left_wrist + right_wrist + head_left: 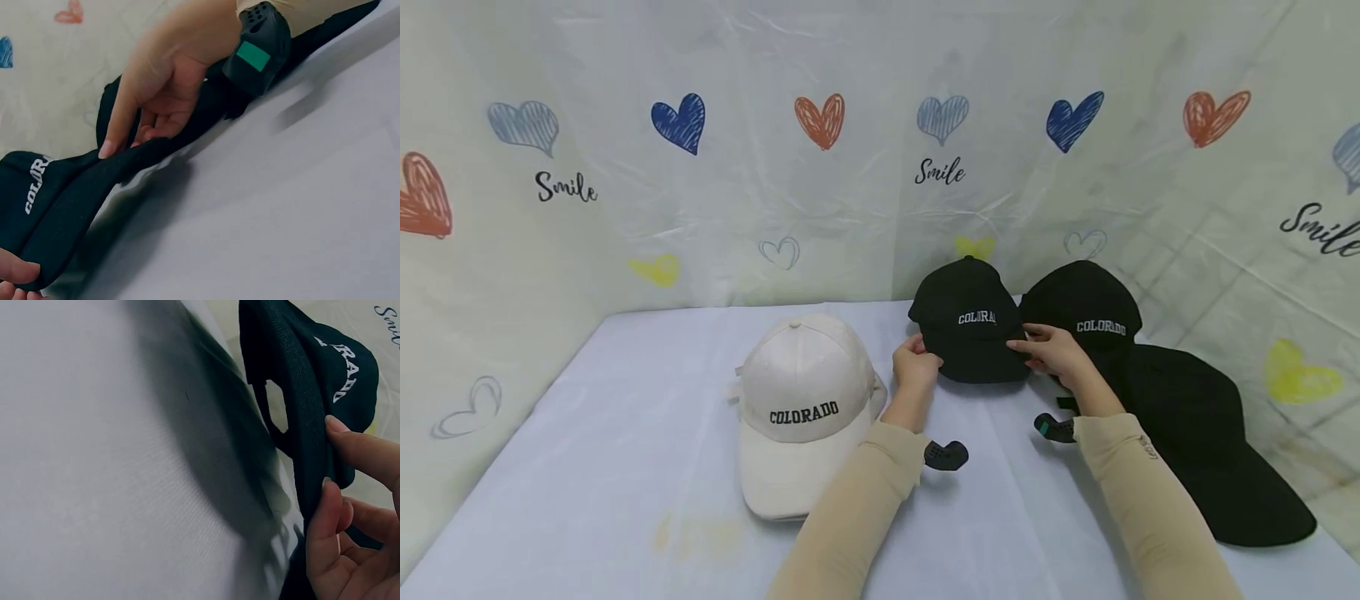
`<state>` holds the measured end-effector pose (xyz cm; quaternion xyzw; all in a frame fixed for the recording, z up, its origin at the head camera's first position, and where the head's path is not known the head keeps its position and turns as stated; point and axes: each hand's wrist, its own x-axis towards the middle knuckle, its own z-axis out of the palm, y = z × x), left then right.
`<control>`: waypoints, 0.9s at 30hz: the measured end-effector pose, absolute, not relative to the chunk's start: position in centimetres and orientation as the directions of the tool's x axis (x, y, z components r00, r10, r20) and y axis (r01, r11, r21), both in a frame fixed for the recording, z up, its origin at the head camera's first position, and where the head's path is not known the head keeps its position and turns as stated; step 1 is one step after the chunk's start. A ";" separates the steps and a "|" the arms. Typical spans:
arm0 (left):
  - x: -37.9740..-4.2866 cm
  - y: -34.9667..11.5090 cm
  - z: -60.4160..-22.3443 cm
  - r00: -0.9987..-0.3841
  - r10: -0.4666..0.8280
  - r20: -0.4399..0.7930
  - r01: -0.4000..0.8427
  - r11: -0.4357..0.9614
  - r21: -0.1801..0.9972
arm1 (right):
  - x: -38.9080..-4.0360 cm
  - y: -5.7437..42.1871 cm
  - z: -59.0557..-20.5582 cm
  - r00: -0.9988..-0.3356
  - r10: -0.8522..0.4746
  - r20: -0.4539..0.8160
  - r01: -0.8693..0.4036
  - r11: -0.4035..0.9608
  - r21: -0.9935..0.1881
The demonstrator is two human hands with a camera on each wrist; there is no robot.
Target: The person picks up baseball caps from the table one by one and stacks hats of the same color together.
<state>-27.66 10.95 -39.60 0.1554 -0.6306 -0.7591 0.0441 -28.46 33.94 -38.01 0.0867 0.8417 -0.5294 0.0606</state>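
A black baseball cap (951,304) with white COLORADO lettering is held between both hands at the back of the table, its brim toward me. My left hand (916,362) pinches the brim's left edge, thumb on top in the left wrist view. On the other side, my right hand (1054,350) grips the brim's right edge between thumb and fingers. The right wrist view shows the cap (306,381) tilted above its shadow, the strap opening visible at its back. My right thumb overlaps the end of the lettering in the head view.
Left of my left forearm sits a white COLORADO cap (797,375). A second black COLORADO cap (1078,296) stands behind my right hand, and another black cap (1195,408) lies nearer along the right edge. A heart-printed sheet (865,200) hangs behind the white-covered table (647,467).
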 end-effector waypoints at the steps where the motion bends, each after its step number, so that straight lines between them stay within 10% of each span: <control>1: -27.5 11.0 -39.6 -0.948 -0.256 -0.186 -0.132 -0.216 0.968 | -28.4 34.0 -38.0 -0.978 0.080 -0.195 0.210 0.428 -0.879; 27: -22.3 11.3 -39.1 -0.949 -0.229 -0.219 -0.112 -0.402 0.909 | -24.9 34.7 -36.4 -0.980 -0.065 -0.187 0.130 0.498 -0.857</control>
